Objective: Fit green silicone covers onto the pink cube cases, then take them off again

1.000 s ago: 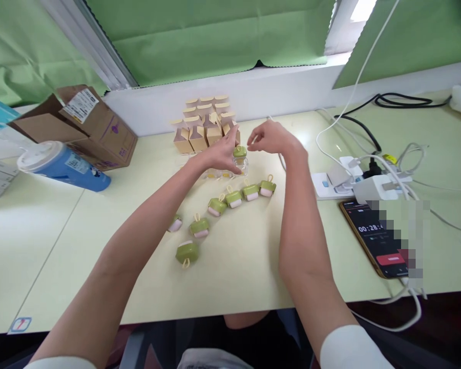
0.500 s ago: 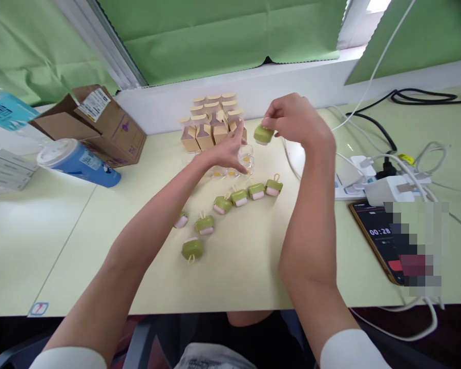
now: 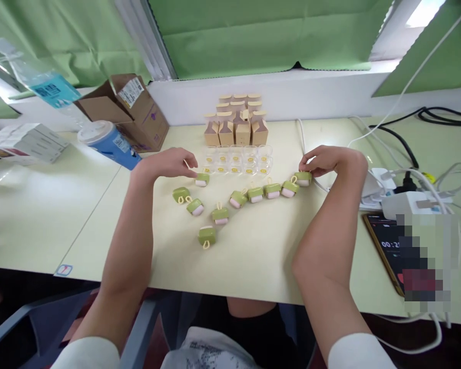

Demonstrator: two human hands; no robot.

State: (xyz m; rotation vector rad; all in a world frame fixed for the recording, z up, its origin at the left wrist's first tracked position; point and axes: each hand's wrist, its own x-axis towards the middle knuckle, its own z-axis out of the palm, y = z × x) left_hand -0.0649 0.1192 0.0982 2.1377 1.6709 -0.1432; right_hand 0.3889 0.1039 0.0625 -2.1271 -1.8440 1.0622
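Observation:
Small green-and-pink rounded pieces with pale yellow loops, perhaps keychain toys, lie over the middle of the table. My right hand (image 3: 320, 160) pinches the green-and-pink piece (image 3: 303, 179) at the right end of a slanting row, at table level. Beside it in the row is another looped piece (image 3: 289, 188). My left hand (image 3: 172, 164) is at the left, thumb and fingers apart, its thumb at a single piece (image 3: 202, 180); whether they touch I cannot tell. Between the hands stand clear plastic cups (image 3: 236, 160) with yellow spots, in two rows.
Open small cardboard boxes (image 3: 243, 134) stand in rows by the wall. A large carton (image 3: 149, 120), a blue cup (image 3: 111, 143) and a tilted bottle (image 3: 56, 89) are at the left. To the right lie a phone (image 3: 382, 251), chargers (image 3: 403, 205) and cables.
My right hand has lowered its piece from the air to the row's right end. My left hand has moved left from the plastic cups to a lone piece. The view has shifted.

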